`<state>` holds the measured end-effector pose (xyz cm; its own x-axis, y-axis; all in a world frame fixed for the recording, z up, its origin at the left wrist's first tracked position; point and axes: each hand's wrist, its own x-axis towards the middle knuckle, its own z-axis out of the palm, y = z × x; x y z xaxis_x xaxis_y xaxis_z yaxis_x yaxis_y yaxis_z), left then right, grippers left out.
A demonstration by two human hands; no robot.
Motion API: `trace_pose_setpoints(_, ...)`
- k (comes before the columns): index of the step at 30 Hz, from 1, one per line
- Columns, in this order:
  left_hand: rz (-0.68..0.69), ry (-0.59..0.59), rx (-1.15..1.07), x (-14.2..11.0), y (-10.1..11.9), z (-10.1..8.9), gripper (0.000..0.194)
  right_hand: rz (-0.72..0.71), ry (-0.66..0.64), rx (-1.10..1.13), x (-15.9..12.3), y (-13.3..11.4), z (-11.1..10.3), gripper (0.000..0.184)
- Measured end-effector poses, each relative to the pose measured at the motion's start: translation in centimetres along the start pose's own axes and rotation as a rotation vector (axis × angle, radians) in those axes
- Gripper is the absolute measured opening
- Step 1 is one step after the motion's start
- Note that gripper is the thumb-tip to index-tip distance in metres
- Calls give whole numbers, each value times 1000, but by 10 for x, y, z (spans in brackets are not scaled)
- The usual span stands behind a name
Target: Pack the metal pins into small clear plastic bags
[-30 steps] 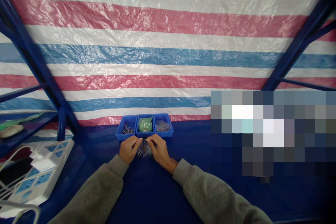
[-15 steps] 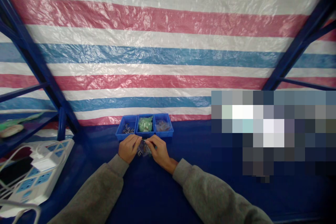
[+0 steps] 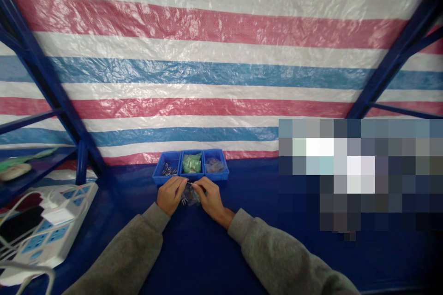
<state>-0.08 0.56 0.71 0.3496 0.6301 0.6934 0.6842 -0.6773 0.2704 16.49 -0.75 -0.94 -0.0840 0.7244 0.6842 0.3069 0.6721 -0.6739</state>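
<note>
My left hand (image 3: 171, 194) and my right hand (image 3: 210, 197) face each other just in front of the blue bins. Both are closed, thumb against fingers, with the tips pinching the ends of a thin pale piece (image 3: 190, 184). It is too small to tell what kind it is. Right below the fingertips lies a cluster of clear plastic bags (image 3: 191, 197) with small metal pins (image 3: 183, 202) showing among them. Fingers partly cover this cluster, so I cannot tell whether the pale piece belongs to a bag.
Three joined blue bins hold metal pins (image 3: 169, 169), green packets (image 3: 191, 163) and clear packets (image 3: 214, 165). A white power strip (image 3: 65, 244) with cables stands at left on the blue table (image 3: 200, 253). Blue frame posts and striped sheeting (image 3: 214, 73) rise behind. A blurred-out patch covers the right.
Both hands stay in nearly the same place, still pinching the pale piece. Only slight shifts of the fingers show, and the cluster beneath looks slightly different.
</note>
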Motion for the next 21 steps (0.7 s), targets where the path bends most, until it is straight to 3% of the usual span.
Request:
trace_pose_setpoints(10, -1, 63, -183, 0, 12, -3, 18, -3, -54, -18, -1, 6, 4, 25)
trace_pose_setpoints(16, -128, 64, -143, -2, 4, -2, 22, 65, 55, -8, 1, 1, 0, 25)
trace_pose_setpoints(21, -52, 68, -80, -1, 0, 2, 23, 94, 110, 5, 1, 0, 0, 24)
